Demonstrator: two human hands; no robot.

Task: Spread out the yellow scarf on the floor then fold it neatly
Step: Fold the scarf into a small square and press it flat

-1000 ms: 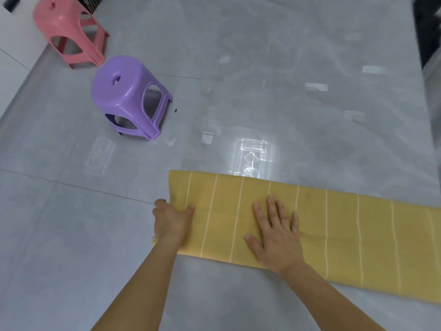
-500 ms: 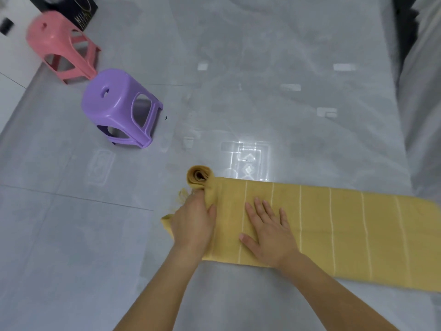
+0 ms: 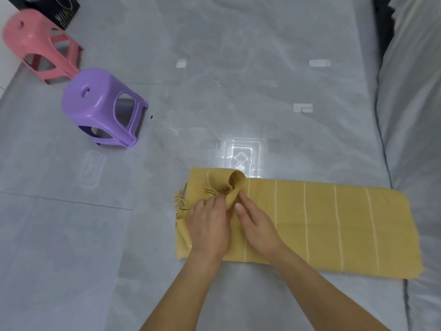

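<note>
The yellow scarf, with thin white stripes, lies as a long folded band on the grey floor, running from the middle to the right. Its left end is raised into a curled fold, with tassels sticking out at the left. My left hand pinches that raised fold from the left. My right hand pinches it from the right, thumb and fingers on the cloth. Both hands hide part of the scarf's left end.
A purple plastic stool stands to the upper left, and a pink stool behind it. A dark box sits at the top left corner. Grey fabric borders the right side. The tiled floor stretches ahead.
The scarf's left end, flat one second ago, was lifted and rolled rightward by my left hand. My right hand left its flat press and now pinches the fold too.
</note>
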